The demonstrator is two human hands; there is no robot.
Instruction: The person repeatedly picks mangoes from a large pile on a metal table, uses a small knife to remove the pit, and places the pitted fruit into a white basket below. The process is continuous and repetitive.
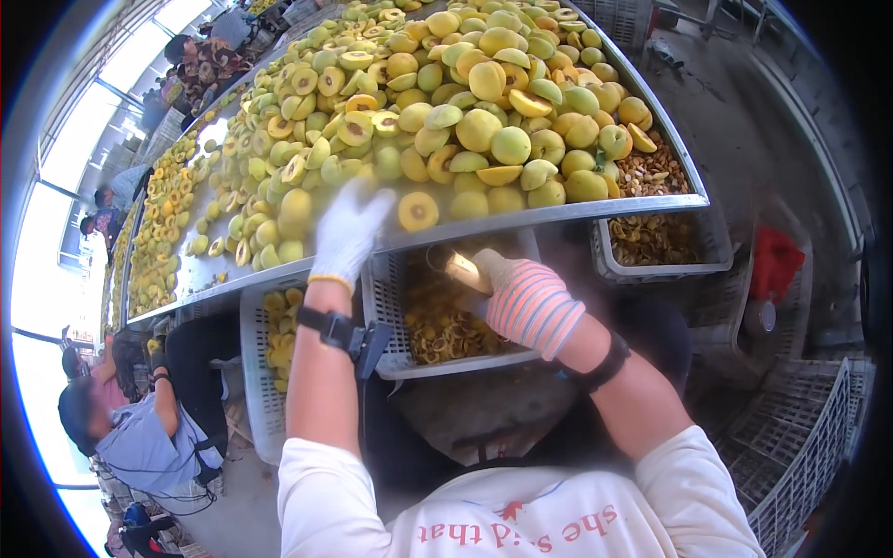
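Yellow-green peaches, many cut in half, are heaped on a metal-edged table. My left hand, in a white glove, reaches over the table's near edge among them. Its fingers look spread, though motion blurs them, and nothing shows in them. Just right of it lies a peach half, cut face up. My right hand, in a striped glove, is closed round a pitting tool with a pale yellow handle and what looks like a thin curved loop. It hangs above a white crate holding thin yellowish scraps.
Another white crate of scraps stands under the table's right corner, below a pile of brown pits. A crate of yellow pieces is at left. Empty crates and a red cloth lie right. Co-workers sit along the left.
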